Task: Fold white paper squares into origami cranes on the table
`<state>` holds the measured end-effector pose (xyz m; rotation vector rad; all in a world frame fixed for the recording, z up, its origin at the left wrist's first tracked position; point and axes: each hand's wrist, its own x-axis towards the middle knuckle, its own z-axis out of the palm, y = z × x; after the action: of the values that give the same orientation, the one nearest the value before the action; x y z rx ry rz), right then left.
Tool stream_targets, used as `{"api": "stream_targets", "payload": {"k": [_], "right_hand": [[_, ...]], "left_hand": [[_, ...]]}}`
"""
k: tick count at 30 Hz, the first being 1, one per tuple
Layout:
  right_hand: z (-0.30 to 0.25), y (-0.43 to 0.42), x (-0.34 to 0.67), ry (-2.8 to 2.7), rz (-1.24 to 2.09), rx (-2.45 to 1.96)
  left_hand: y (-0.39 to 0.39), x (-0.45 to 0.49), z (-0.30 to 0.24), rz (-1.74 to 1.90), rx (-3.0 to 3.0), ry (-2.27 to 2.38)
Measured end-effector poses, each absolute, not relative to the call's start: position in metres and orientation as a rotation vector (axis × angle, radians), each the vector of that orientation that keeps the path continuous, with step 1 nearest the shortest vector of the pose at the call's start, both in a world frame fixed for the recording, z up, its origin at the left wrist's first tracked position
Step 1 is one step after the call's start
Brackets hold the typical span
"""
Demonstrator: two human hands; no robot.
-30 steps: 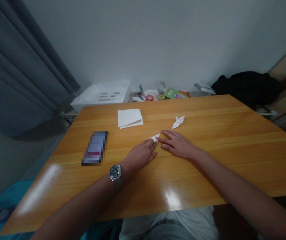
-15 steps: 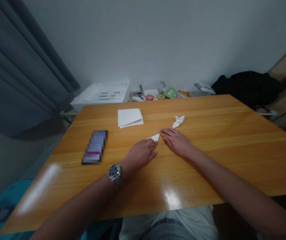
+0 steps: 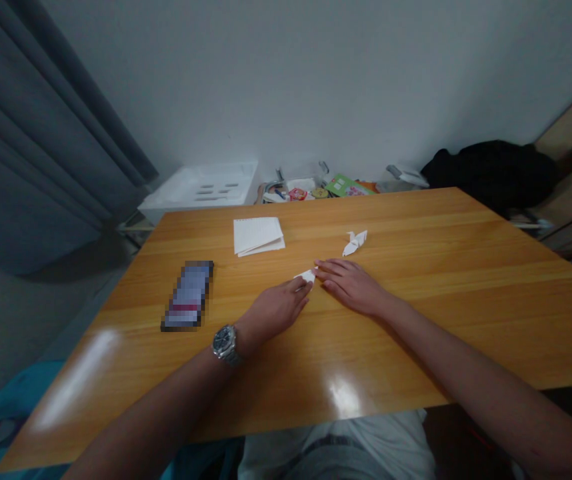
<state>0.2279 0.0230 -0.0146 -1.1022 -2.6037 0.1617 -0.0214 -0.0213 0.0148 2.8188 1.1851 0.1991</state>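
Observation:
A small folded white paper piece lies on the wooden table near its middle. My left hand, with a wristwatch, lies palm down, its fingertips pressing the paper's near edge. My right hand lies flat beside it, fingers stretched out and touching the paper's right end. Most of the paper is hidden under the fingers. A finished folded white paper figure sits just beyond my right hand.
A stack of white paper sheets lies farther back. A phone rests on the left. Behind the table stand a white tray, small clutter and a black bag. A curtain hangs at the left.
Both hands have shifted slightly over the small paper piece, and less of it shows now. Nothing else on the table has moved.

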Motion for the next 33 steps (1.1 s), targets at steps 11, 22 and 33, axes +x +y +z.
{"api": "stream_targets", "payload": {"k": [11, 22, 33], "right_hand": [[-0.0125, 0.0186, 0.2282, -2.665, 0.123, -1.117], [-0.0128, 0.0167, 0.2255, -2.676, 0.133, -1.113], [-0.0138, 0.0167, 0.2264, -2.688, 0.121, -1.100]], "left_hand": [[-0.0200, -0.0200, 0.0091, 0.210, 2.807, 1.146], [-0.0220, -0.0193, 0.0117, 0.176, 2.811, 1.183], [-0.0209, -0.0223, 0.0104, 0.205, 2.829, 1.181]]}}
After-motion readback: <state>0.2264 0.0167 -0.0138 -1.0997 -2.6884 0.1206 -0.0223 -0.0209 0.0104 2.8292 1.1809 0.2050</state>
